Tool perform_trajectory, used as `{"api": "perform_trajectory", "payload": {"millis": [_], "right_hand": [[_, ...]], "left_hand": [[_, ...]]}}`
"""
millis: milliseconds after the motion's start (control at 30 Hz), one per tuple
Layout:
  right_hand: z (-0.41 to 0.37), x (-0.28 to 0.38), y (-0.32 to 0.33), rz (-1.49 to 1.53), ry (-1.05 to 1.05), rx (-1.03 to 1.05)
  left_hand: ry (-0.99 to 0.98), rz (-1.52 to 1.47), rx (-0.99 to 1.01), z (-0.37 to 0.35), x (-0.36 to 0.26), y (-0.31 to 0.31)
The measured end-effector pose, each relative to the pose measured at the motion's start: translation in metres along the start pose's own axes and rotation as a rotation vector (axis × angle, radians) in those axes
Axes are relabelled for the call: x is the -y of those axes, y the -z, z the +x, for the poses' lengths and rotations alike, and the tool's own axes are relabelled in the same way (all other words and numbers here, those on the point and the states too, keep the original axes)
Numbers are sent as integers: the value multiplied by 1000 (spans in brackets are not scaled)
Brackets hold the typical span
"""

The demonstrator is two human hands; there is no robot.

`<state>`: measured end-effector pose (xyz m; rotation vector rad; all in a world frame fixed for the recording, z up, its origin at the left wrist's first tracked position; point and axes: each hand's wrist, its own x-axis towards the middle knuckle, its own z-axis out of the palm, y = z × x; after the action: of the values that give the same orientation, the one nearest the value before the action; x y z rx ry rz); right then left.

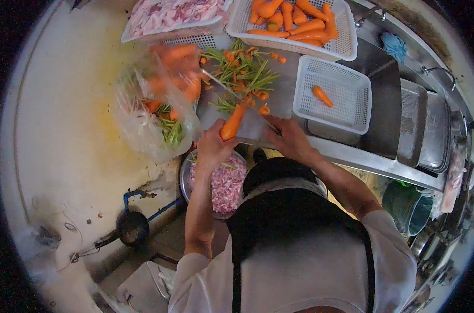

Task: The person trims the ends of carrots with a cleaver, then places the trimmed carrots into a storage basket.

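Note:
My left hand [214, 147] is closed around the lower end of an orange carrot [233, 123], tilted over the steel counter's front edge. My right hand [290, 137] grips a long knife [227, 89], its blade slanting up and left past the carrot's top end. Just beyond lie cut green carrot tops [247, 70] and small orange end pieces [263, 96]. At the left, a clear plastic bag [135, 117] holds more carrots and green stems. One carrot [322, 96] lies in a white basket [333, 124] to the right.
A white basket [351, 44] of carrots stands at the back, beside a tray of raw meat [177, 15]. Below my left forearm sits a metal bowl of chopped meat [227, 188]. To the right are a sink [385, 112], taps [440, 73] and a blue cloth [394, 47].

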<state>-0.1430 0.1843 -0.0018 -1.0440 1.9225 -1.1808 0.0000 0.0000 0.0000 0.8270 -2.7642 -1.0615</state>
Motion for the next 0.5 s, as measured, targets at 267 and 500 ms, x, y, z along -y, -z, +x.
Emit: {"api": "perform_trajectory", "payload": {"millis": [267, 500], "right_hand": [[-10, -105, -29, -276, 32, -58], [2, -103, -8, -100, -272, -144]], "left_hand": [[124, -7, -156, 4, 8, 31], [-339, -1146, -587, 19, -4, 94]]}}
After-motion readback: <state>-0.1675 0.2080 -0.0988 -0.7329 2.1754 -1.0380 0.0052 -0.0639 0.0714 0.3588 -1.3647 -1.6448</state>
